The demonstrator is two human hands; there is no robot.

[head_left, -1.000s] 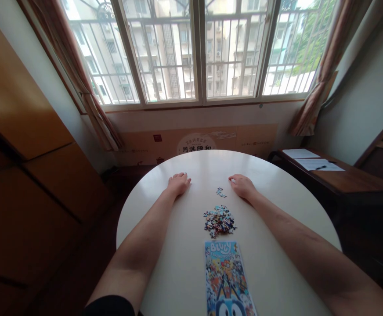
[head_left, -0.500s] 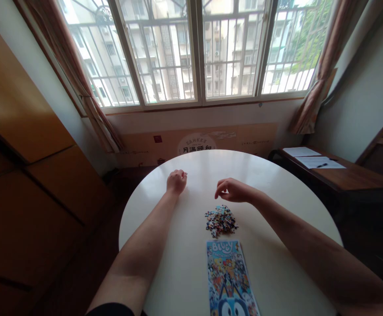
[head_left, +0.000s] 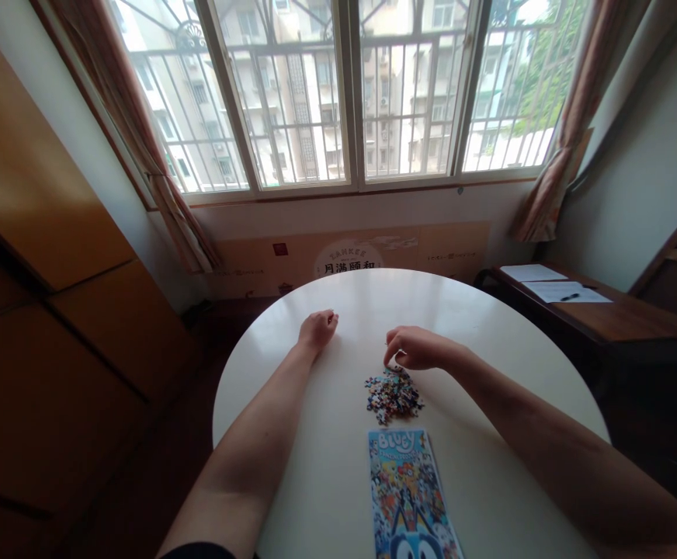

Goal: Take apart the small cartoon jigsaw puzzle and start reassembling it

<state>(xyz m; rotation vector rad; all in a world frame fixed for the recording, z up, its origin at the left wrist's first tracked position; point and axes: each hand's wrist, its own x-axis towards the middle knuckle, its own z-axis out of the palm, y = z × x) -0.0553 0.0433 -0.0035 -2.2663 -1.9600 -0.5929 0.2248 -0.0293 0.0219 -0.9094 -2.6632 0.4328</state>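
Observation:
A heap of small colourful puzzle pieces (head_left: 394, 397) lies on the round white table (head_left: 327, 481). Just below the heap is a blue picture sheet (head_left: 411, 493) marked "Bluey". My right hand (head_left: 411, 347) is at the far edge of the heap, its fingers curled down with the index fingertip at the top pieces; whether it pinches a piece is hidden. My left hand (head_left: 318, 329) is up and to the left of the heap, its fingers closed round something small that I cannot make out.
On the right, a brown side table (head_left: 641, 314) holds white papers (head_left: 565, 292) and a dark pen. A cardboard panel (head_left: 245, 256) stands behind the round table, under the window. Wooden cabinets (head_left: 82, 334) are on the left.
My right hand has moved down towards the heap and its fingertips have reached the top pieces. My left hand has turned slightly and shifted a little to the right.

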